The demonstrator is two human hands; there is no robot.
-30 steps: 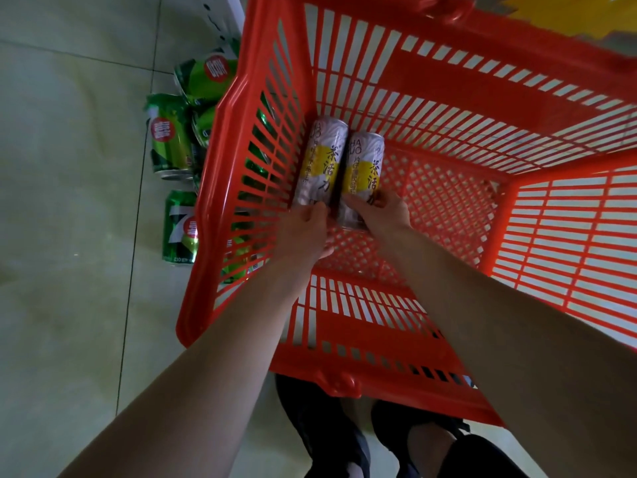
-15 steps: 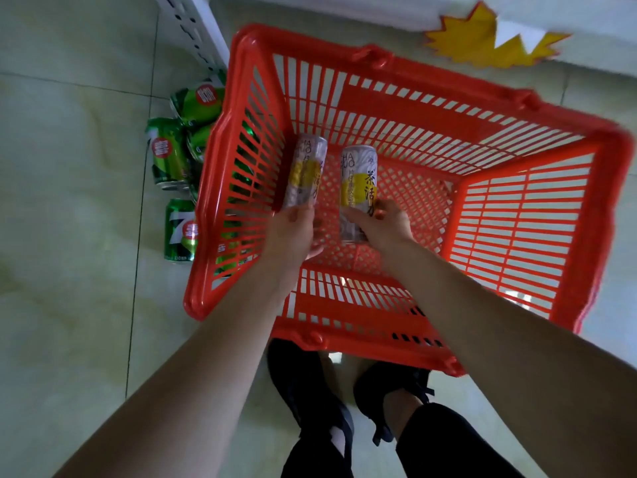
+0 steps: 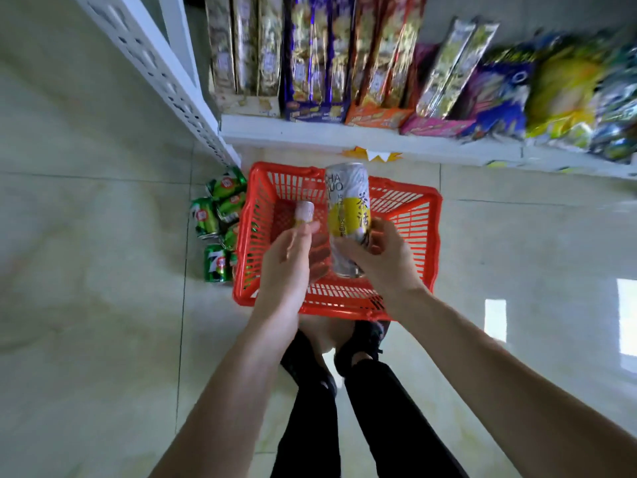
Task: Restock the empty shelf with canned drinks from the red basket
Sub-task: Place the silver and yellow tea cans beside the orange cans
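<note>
Glossy metal cans (image 3: 348,215) — slotted red plastic basket (image 3: 418,236) on polished, reflective floor tiles (image 3: 517,270) — shiny foil snack wrappers (image 3: 448,70) above.

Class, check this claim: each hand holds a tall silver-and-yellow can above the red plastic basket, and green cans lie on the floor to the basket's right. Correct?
Not quite. In the head view the green cans lie on the floor to the left of the red plastic basket, not its right. The left hand and right hand each hold a tall silver-and-yellow can above it.
</note>
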